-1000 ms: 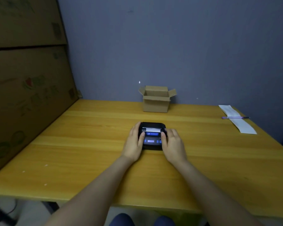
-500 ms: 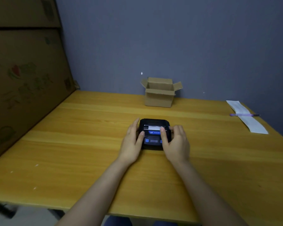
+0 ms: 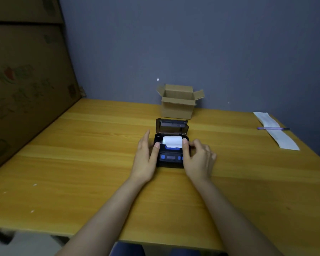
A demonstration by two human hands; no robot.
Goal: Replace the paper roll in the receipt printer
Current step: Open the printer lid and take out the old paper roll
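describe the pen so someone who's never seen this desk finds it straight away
Start at the wooden table and go to its far right corner by the grey wall. A long white paper strip lies there, and the pen rests across it. It is the only thin purple thing in sight.

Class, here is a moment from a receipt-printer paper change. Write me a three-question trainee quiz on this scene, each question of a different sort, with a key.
1. True or false: the lid of the receipt printer is shut.
2. Which thing stands behind the printer, by the wall? A) cardboard box B) mug C) stapler
3. Fill in: the purple pen lies across a strip of white ____.

Key
1. False: the lid stands open and the white paper roll shows inside, with the left hand and right hand at the printer's sides.
2. A
3. paper
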